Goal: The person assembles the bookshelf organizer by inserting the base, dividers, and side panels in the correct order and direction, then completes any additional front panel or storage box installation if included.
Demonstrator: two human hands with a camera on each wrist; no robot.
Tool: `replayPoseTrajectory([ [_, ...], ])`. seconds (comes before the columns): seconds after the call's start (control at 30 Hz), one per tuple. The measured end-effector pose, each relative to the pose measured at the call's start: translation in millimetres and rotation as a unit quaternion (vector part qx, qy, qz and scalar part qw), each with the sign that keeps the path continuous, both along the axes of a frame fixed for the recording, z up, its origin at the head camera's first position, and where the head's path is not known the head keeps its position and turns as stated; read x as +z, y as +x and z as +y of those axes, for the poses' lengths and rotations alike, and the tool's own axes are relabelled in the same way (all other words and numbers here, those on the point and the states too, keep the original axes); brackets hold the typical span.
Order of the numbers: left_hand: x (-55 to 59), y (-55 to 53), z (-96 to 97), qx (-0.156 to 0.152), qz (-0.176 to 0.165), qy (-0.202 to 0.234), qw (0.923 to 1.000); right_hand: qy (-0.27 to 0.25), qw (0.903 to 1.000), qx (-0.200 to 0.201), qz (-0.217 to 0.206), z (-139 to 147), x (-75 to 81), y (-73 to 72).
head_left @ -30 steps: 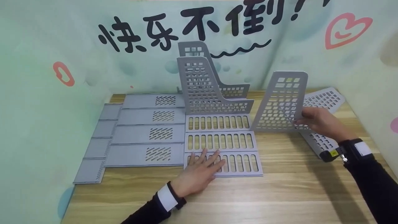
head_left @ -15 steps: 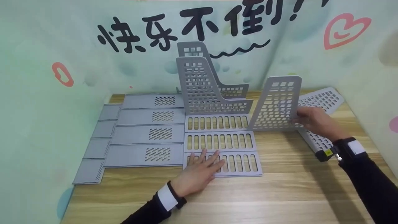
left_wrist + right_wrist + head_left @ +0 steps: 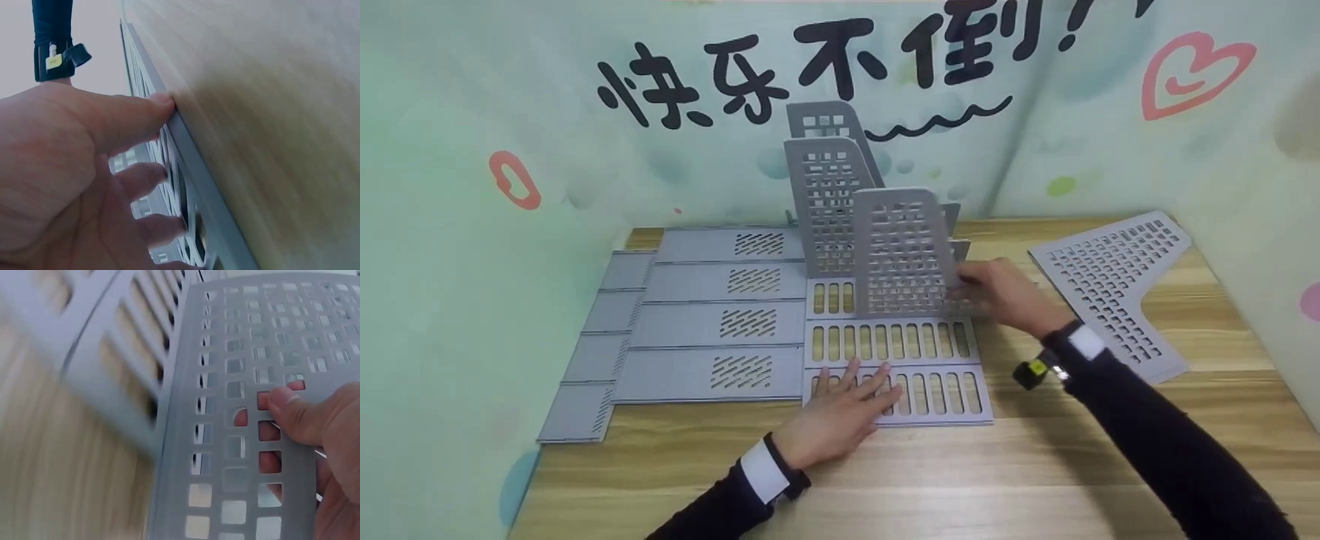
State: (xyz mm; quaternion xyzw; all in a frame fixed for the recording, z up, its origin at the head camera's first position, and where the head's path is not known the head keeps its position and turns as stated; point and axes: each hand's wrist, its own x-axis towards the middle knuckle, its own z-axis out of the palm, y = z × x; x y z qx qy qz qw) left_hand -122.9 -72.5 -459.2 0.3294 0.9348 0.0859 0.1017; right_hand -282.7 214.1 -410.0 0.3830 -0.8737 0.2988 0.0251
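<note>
My right hand [image 3: 1009, 296] pinches the lower right edge of a grey perforated side panel [image 3: 901, 255]. In the right wrist view the thumb [image 3: 298, 413] lies on the panel's near face, with fingers showing through the holes from behind. The panel stands upright over the row of slotted base panels; whether its bottom edge touches them I cannot tell. My left hand [image 3: 836, 427] rests with spread fingers on the nearest slotted panel [image 3: 952, 370]. In the left wrist view its thumb touches that panel's edge [image 3: 197, 163]. Behind, a perforated side panel [image 3: 829, 187] stands upright, with another [image 3: 825, 109] beyond it.
Solid panels with small slanted slots [image 3: 682, 322] lie side by side on the left, bordered by narrower panels [image 3: 577, 409]. Another perforated side panel [image 3: 1117, 292] lies flat at the right of the wooden table [image 3: 930, 487]. A printed cloth backdrop [image 3: 1095, 150] closes off the back.
My right hand has carried the perforated side panel leftward, from beside the slotted panels to over them. The flat panel at the right is now uncovered. My left hand has stayed put.
</note>
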Motion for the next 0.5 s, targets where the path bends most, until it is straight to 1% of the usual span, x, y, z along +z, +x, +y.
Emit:
replayPoseTrajectory([
  [0.07, 0.2, 0.0, -0.8, -0.003, 0.005, -0.002, 1.0000, -0.005, 1.0000, 0.007, 0.002, -20.1, -1.9, 1.0],
  [0.13, 0.1, 0.0, -1.3, -0.007, 0.007, -0.003, 1.0000, -0.008, 0.9998, 0.010, 0.014, -39.0, -3.9, 1.5],
  [0.27, 1.0, -0.3, -1.4, -0.012, -0.001, 0.005, 0.9999, -0.010, 0.9993, 0.014, 0.032, -67.4, -6.2, 0.2],
  [0.37, 1.8, -0.4, -1.6, -0.009, -0.006, 0.006, 0.9999, -0.011, 0.9992, 0.009, 0.037, -77.7, -7.3, -1.4],
  [0.5, 1.1, -0.1, 0.1, -0.005, -0.009, 0.011, 0.9999, -0.003, 0.9996, 0.006, 0.028, -77.5, -7.6, -0.9],
])
